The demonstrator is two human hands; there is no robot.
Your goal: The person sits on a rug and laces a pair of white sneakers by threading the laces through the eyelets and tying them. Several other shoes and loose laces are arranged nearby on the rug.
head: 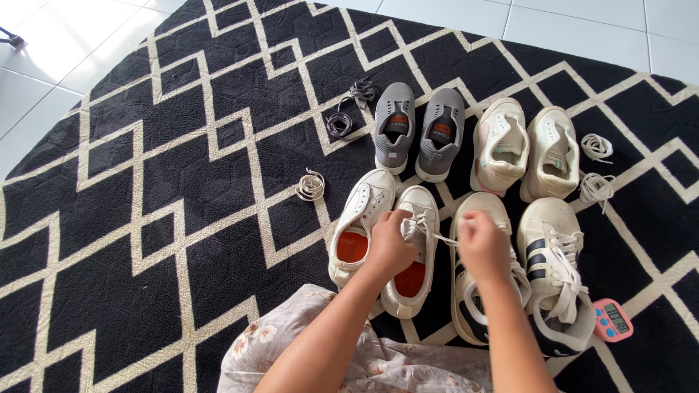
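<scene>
Lace: a white shoelace (pixel 437 234) is running taut from the eyelets of the white shoe toward the right hand; it is lying across the gap between two shoes.
Shoe in work: a white sneaker with an orange insole (pixel 413 255) is sitting in the front row on the rug, second from the left, toe pointing away from the person.
Left hand: the left hand (pixel 388 247) is resting on the tongue area of that sneaker, grip pressed together on the lace at the eyelets.
Right hand: the right hand (pixel 482 244) is hovering over the neighbouring striped sneaker (pixel 473 306), grip pinching the free end of the lace.
Neighbours: an unlaced mate (pixel 359 222) is lying just to the left; a laced striped shoe (pixel 557 273) is lying to the right; a grey pair (pixel 419 131) and a cream pair (pixel 526 149) are forming the back row.
Loose items: coiled laces are lying at (pixel 311 185), (pixel 349 105) and (pixel 597 167); a pink timer (pixel 611 320) is sitting at the right edge.
Floor: a black-and-white patterned rug (pixel 145 218) is carrying everything.
Risk: the lace is likely slipping out of an eyelet if the pull is uneven, or the light shoe is shifting if the left hand is easing off.
</scene>
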